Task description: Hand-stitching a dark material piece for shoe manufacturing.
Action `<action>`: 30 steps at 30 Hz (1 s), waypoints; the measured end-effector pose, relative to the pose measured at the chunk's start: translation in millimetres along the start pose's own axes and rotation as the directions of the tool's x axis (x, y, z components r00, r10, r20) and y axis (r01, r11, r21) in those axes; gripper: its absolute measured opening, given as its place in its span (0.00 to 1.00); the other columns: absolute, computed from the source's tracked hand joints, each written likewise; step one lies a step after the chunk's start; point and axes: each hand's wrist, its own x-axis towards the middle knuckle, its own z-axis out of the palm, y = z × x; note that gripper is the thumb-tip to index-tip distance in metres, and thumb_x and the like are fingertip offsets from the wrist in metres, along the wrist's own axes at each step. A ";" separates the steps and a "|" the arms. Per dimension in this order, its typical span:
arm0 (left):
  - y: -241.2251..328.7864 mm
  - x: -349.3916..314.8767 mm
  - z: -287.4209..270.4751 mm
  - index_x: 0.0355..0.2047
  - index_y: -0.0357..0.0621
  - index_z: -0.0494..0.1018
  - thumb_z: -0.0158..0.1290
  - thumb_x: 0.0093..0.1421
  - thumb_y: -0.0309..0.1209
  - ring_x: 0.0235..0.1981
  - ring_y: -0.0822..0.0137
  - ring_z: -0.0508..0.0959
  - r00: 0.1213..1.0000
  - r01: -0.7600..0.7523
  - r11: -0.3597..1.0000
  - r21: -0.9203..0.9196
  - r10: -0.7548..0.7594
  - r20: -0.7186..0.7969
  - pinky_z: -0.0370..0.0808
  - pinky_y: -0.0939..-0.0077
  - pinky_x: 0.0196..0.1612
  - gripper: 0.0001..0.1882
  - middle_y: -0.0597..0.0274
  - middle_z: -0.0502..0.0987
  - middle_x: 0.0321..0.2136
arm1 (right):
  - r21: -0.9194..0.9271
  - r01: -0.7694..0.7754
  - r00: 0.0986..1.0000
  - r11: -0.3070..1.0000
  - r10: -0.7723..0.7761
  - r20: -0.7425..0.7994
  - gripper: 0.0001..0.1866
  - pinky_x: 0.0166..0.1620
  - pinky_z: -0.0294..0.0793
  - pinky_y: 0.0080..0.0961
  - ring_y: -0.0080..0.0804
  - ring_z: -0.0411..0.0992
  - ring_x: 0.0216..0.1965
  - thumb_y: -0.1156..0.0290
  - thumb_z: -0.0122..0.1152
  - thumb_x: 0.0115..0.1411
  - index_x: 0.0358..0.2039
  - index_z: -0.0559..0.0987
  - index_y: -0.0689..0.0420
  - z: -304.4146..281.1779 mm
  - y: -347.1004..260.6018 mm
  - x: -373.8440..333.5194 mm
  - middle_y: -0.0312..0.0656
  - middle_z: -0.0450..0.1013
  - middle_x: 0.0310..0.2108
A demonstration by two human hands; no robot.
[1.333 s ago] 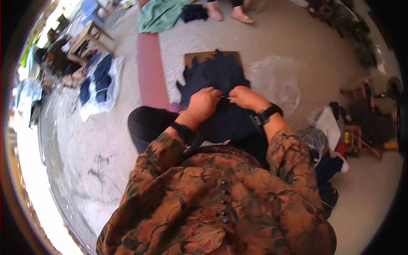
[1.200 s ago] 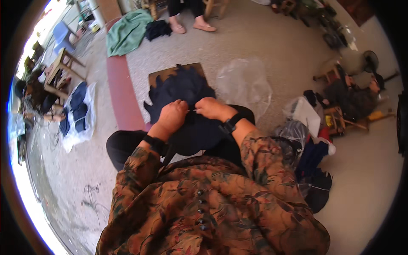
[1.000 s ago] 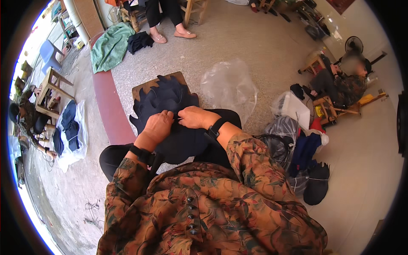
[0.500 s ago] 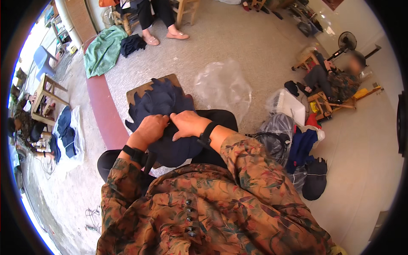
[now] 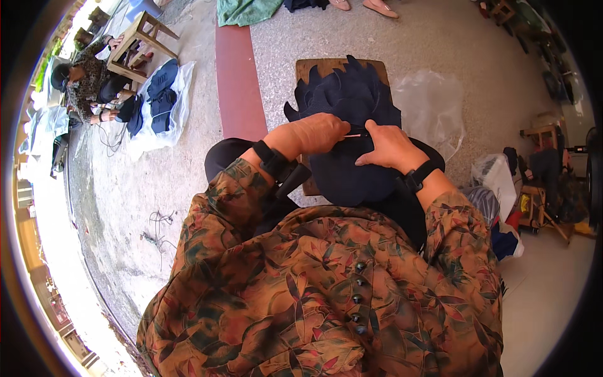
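Observation:
A stack of dark navy cloth pieces (image 5: 352, 173) with pointed, tooth-like far edges spreads between my knees and over a wooden stool (image 5: 304, 66). My left hand (image 5: 312, 133) is closed at the middle of the stack, fingertips pinched. Beside its fingertips shows a thin pale strip (image 5: 355, 135), too small to name. My right hand (image 5: 391, 148) grips the cloth just to the right. Its thumb lies out on the cloth, its fingertips close to those of my left hand. What the left fingertips hold is hidden.
Clear plastic sheeting (image 5: 433, 113) lies right of the stool. A red-brown floor strip (image 5: 239, 81) runs at left. Far left, a person (image 5: 85, 81) sits near a wooden stool (image 5: 141, 47) and dark cloth (image 5: 162, 107) on plastic. Bagged things (image 5: 493, 195) stand at right.
The view has swung left and down, so the stack and my hands appear further right and higher. Both hands stay at the cloth; their fingertips have parted slightly, with a pale strip showing between.

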 end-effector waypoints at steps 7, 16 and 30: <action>1.2 -6.2 -1.7 0.30 0.36 0.70 0.51 0.56 0.26 0.33 0.47 0.77 1.000 -0.025 0.995 -0.094 0.025 -0.005 0.73 0.61 0.36 0.05 0.47 0.75 0.26 | 0.036 -0.040 0.999 0.999 0.039 0.006 0.35 0.40 0.71 0.45 0.58 0.73 0.38 0.55 0.77 0.35 0.34 0.65 0.61 -3.3 -2.0 -3.5 0.56 0.73 0.29; 3.1 -38.7 1.7 0.28 0.36 0.67 0.51 0.57 0.26 0.32 0.46 0.76 0.994 0.075 0.993 -0.091 -0.082 -0.074 0.72 0.58 0.34 0.06 0.47 0.74 0.24 | 0.027 0.017 1.000 0.999 -0.017 -0.026 0.35 0.42 0.72 0.43 0.57 0.73 0.39 0.55 0.76 0.35 0.36 0.67 0.63 -1.4 6.6 -2.0 0.57 0.74 0.31; 25.0 -9.2 36.3 0.29 0.37 0.74 0.57 0.55 0.21 0.26 0.81 0.72 0.767 0.043 0.712 -0.701 -0.473 -0.433 0.70 0.83 0.29 0.03 0.67 0.74 0.23 | -0.008 -0.008 0.996 1.000 0.007 -0.091 0.35 0.42 0.72 0.44 0.56 0.73 0.39 0.53 0.77 0.35 0.35 0.67 0.60 6.1 -2.3 -3.8 0.56 0.75 0.31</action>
